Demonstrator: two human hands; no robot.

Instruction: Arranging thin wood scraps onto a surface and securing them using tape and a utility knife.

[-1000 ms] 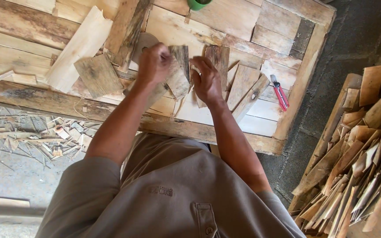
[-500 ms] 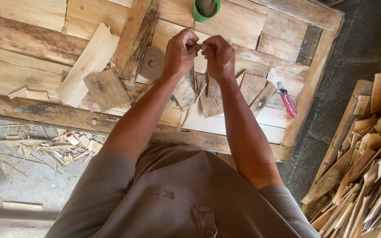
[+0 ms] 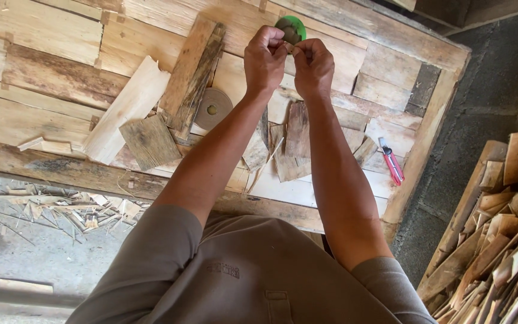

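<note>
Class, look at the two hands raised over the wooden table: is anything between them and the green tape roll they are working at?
Nothing visible is. The left hand and right hand are closed together right at the green tape roll, fingertips against its near edge. The wood pieces and red cutter lie lower on the table, clear of them.

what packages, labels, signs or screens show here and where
No packages, signs or screens in view.
Small printed mark: on the front of the person's grey-brown shirt, low in the picture; a short dark strip, too small to make out.
</note>
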